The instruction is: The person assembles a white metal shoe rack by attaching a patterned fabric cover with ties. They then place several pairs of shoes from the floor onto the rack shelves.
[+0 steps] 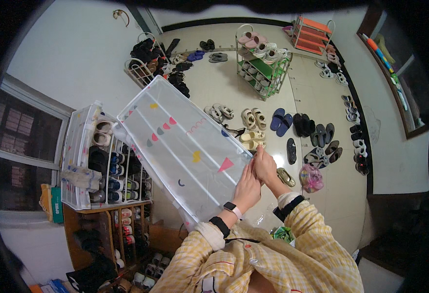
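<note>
We have both hands together at the right-hand corner of a long white rack (pixel 173 146) with a translucent, colourfully patterned cover. The rack lies to the left of our fingers and slants away from them, up toward the left, its pale bars showing through the plastic. Our left hand (pixel 248 188), below a watch (pixel 232 210) with a pink strap, reaches along the near end, its fingers fairly straight and close together at the cover's edge. Our right hand (pixel 267 168) is just beside it, touching it, with its fingers bent and partly hidden; we cannot tell whether either hand pinches the plastic or only rests against it. Just beyond our fingertips, a pair of cream shoes (pixel 253 140) sits on the floor, with blue slippers (pixel 281 122) farther right. A pink bag (pixel 311 178) lies to the right of our right hand.
</note>
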